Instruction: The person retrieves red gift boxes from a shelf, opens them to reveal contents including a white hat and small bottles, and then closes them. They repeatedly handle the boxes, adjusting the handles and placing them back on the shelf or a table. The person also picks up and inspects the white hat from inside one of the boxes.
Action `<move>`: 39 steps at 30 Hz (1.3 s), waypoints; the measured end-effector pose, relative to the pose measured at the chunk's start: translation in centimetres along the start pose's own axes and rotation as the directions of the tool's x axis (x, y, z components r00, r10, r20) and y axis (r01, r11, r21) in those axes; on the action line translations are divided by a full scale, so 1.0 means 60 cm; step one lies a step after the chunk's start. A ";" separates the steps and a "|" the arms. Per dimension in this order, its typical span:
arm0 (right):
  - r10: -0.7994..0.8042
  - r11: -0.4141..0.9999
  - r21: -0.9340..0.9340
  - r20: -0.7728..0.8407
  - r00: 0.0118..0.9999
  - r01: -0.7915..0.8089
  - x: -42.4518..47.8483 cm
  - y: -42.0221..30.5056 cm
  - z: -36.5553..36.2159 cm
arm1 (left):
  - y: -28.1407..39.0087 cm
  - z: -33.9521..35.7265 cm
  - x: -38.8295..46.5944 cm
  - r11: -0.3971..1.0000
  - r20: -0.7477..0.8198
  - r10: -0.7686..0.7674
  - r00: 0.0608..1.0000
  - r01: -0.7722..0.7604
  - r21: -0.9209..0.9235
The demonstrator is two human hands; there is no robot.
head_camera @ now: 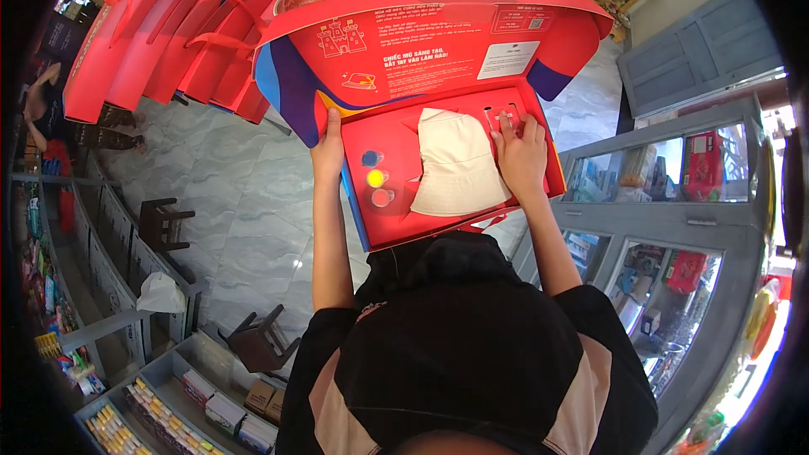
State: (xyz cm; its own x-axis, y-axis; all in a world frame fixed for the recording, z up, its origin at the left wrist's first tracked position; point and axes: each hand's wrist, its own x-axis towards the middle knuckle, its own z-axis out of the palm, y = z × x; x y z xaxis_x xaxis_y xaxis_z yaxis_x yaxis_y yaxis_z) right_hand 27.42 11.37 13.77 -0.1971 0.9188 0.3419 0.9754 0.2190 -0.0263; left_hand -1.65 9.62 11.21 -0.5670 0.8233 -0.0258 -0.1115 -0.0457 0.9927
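An opened red cardboard box (395,227) is held up in front of my body, its printed lid (436,31) raised at the far side. My left hand (328,148) grips the box's left edge near the lid hinge, thumb on top. In the red insert lies a cream fabric bucket hat (460,164), folded flat. Left of it sit three small round pots: blue (371,158), yellow (375,178) and red (381,198). My right hand (523,151) lies over the insert's right side, fingertips touching a small cutout (499,110); what it contains is mostly covered.
Several red boxes with ribbon handles (170,31) stand in a row at upper left. A grey glass-fronted cabinet (689,221) is close on my right. Dark wooden stools (262,341) and grey shelving (107,253) are on the left. Another person (50,101) is at the far left.
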 end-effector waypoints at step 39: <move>-0.099 0.832 0.554 0.212 0.972 -0.036 0.033 0.081 -0.015 | 0.006 0.002 -0.003 0.987 -0.047 -0.139 0.989 0.142 0.068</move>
State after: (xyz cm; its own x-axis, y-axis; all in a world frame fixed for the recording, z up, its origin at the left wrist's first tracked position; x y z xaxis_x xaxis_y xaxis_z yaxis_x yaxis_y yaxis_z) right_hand 31.85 13.96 15.17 -0.3088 0.9413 0.1363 0.7635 0.3308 -0.5547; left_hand -1.48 9.50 11.60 -0.5836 0.7942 -0.1692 -0.1352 0.1105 0.9846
